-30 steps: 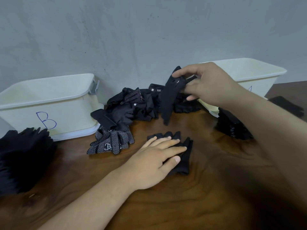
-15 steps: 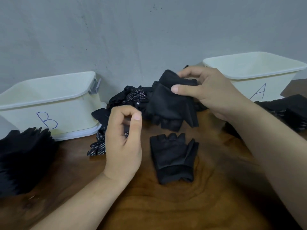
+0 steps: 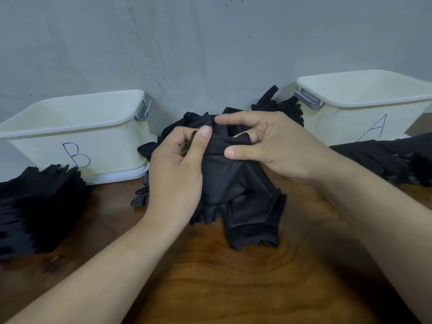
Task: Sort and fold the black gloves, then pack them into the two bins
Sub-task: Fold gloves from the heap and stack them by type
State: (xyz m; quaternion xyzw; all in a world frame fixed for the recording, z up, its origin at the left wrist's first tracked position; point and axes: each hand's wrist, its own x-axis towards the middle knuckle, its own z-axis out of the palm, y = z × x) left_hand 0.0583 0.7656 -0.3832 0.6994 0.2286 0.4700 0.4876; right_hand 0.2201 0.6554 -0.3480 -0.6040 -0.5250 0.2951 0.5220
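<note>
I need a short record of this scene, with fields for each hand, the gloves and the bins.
left hand: pinches held glove at top
right hand: pinches it too
held glove: black, above table glove
table glove: lies on wooden table
bin B: at left
bin A: at right
glove stacks: one near each bin
loose pile: between bins

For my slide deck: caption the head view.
Left hand and right hand pinch a black glove between bin B and bin A.
</note>
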